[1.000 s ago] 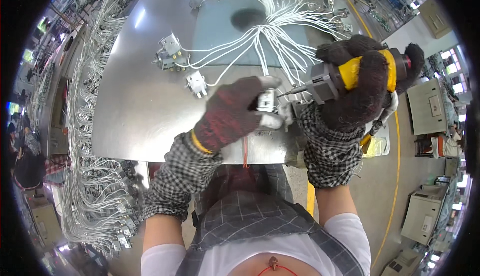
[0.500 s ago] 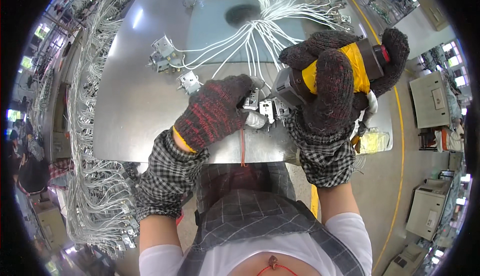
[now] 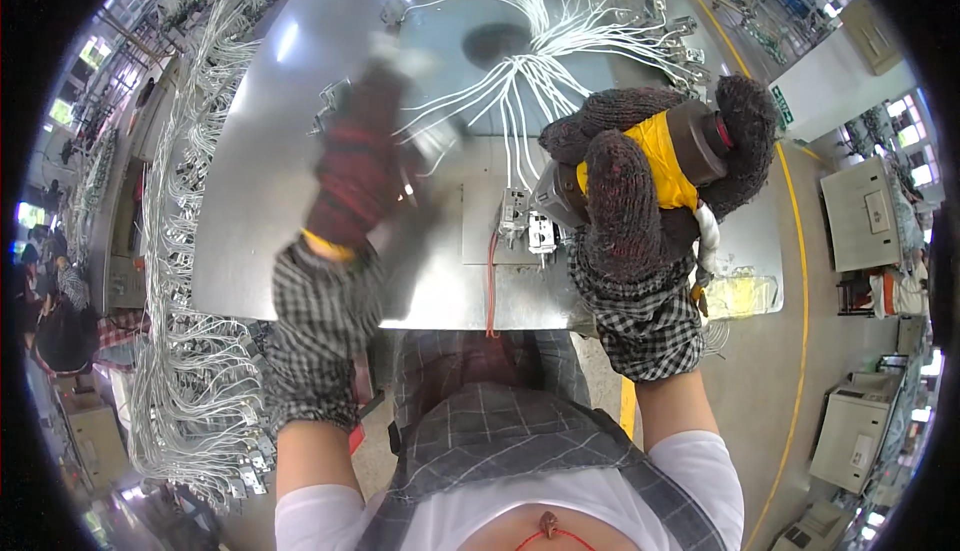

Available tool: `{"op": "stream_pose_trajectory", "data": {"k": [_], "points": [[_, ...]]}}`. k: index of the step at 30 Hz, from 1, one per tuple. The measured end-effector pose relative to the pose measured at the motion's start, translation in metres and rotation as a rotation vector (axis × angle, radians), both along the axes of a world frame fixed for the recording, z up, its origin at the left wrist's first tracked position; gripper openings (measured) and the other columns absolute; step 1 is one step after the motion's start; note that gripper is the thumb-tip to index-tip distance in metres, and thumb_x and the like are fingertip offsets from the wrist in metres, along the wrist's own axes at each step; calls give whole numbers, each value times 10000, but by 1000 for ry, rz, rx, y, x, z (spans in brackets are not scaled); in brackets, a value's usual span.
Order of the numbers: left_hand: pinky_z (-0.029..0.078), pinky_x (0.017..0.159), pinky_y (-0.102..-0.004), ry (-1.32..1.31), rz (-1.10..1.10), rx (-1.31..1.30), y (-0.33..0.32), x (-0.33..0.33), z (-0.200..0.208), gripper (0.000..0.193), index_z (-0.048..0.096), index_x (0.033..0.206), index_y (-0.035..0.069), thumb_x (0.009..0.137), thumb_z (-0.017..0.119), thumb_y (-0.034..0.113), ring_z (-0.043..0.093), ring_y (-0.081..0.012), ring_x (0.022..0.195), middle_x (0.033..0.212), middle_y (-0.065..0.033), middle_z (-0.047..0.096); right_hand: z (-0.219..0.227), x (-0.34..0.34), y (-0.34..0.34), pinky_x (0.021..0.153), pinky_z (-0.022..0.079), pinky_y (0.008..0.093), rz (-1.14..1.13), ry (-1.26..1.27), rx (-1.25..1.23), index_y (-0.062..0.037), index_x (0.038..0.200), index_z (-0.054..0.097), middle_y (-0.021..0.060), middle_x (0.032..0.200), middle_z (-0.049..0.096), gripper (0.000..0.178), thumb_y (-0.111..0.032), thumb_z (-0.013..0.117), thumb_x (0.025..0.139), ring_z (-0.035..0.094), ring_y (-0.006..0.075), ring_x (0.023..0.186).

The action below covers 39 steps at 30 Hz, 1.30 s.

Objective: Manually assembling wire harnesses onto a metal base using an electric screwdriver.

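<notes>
My left hand (image 3: 362,156), in a dark red-and-black knitted glove, is over the left of the metal table; motion smears its fingers, so I cannot tell whether they hold anything. Under and beside it are blurred metal fittings on white wires. My right hand (image 3: 622,206), in a similar glove, is wrapped round a dark, thick-bodied handheld tool (image 3: 668,156) bound with yellow tape. The tool's grey, blocky end sits close to two small metal boxes (image 3: 514,213) at the table's near middle. White wires (image 3: 510,141) run from the bundle toward these boxes.
Many white wires fan out from a bundle (image 3: 535,56) at the table's far middle, with metal fittings (image 3: 685,46) at far right. Wire harnesses (image 3: 180,351) hang along the left. An orange-red cord (image 3: 491,286) crosses the front edge. A clear yellowish packet (image 3: 745,296) lies at right.
My left hand has left the small metal boxes and swung left and away from me, now blurred. My right hand, still gripping the tool, has shifted slightly left.
</notes>
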<state>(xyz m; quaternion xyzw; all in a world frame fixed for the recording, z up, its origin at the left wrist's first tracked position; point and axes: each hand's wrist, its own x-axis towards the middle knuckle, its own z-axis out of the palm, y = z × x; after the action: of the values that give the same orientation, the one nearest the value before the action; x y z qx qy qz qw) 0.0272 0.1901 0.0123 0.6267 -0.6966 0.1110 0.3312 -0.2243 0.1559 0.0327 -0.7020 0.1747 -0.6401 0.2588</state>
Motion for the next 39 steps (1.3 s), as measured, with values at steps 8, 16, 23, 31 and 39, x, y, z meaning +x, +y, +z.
{"op": "stream_pose_trajectory", "data": {"k": [8,16,23,31,39], "points": [[590,904,-408,713,-78,273,-20,95,1,607,614,1414,-59,941,772,288,723,-311,1089,1237,-215,734,2,1,8,795,677,485,177,-134,224,-180,1574,359,180,1207,681,682,-216,732,1003,749,299,926],[601,938,-324,1063,-447,469,47,-20,-20,632,694,1317,37,744,948,117,710,-180,1061,1193,-88,722,5,-5,10,760,667,458,1003,-1034,1145,-28,1476,479,224,1173,705,559,-384,616,1067,764,367,936],[595,981,-384,567,-471,353,31,-76,-28,737,640,1381,32,737,966,181,711,-221,1111,1210,-102,733,38,-1,5,551,610,377,240,-522,239,-190,1585,307,153,930,718,710,-91,691,996,699,230,693],[599,800,-415,360,-275,588,34,-55,-7,766,685,1317,45,766,902,532,765,-317,910,994,-176,761,15,4,-3,681,657,492,117,-345,201,-181,1601,285,178,996,711,794,-98,744,959,728,259,787],[594,843,-476,173,-276,652,27,-64,10,630,697,1265,60,801,885,442,756,-374,999,1063,-187,768,18,7,5,730,674,484,183,-356,257,-185,1607,257,154,1003,708,837,-80,764,949,732,266,799]]}}
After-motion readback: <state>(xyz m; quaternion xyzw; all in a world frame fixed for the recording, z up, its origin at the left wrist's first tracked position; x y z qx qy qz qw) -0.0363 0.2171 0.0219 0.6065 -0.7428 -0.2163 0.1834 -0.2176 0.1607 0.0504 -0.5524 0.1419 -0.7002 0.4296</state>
